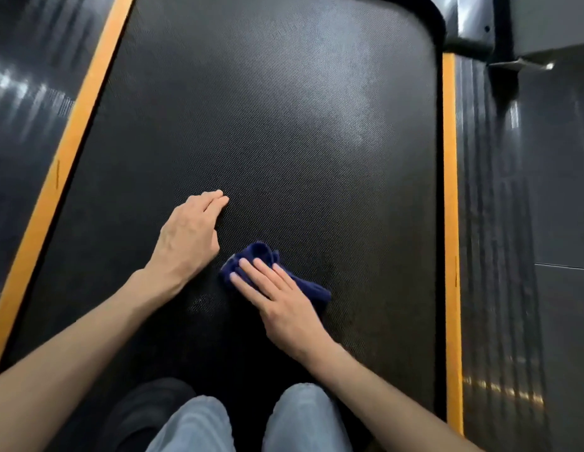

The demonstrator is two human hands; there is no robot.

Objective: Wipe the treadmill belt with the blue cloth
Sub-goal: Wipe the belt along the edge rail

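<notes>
As your right hand (277, 301) presses flat on cloth (258, 252), left hand (186, 230) open on belt (284, 125), cloth cd slip.

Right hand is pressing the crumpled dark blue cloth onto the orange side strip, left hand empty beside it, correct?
No. The head view shows the right hand pressing the crumpled dark blue cloth onto the black textured treadmill belt, not the strip; the left hand is empty beside it.
</notes>
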